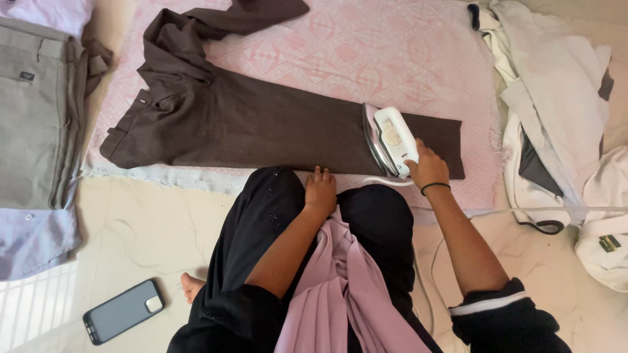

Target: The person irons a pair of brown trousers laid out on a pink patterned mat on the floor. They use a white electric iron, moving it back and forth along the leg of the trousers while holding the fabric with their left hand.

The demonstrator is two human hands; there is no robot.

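Dark brown trousers [248, 124] lie flat across a pink patterned cloth [366, 59] on the floor, one leg folded back at the top. A white electric iron [390, 139] stands on its heel on the trouser leg near the hem. My right hand [426, 167] grips the iron's handle; a black band is on that wrist. My left hand [320, 191] rests on my knee at the cloth's near edge, fingers spread, holding nothing.
Folded grey trousers [33, 111] and a pale blue shirt [33, 238] lie at the left. A heap of white garments [556, 111] sits at the right. A dark phone [123, 310] lies on the marble floor. The iron's white cord [536, 210] runs right.
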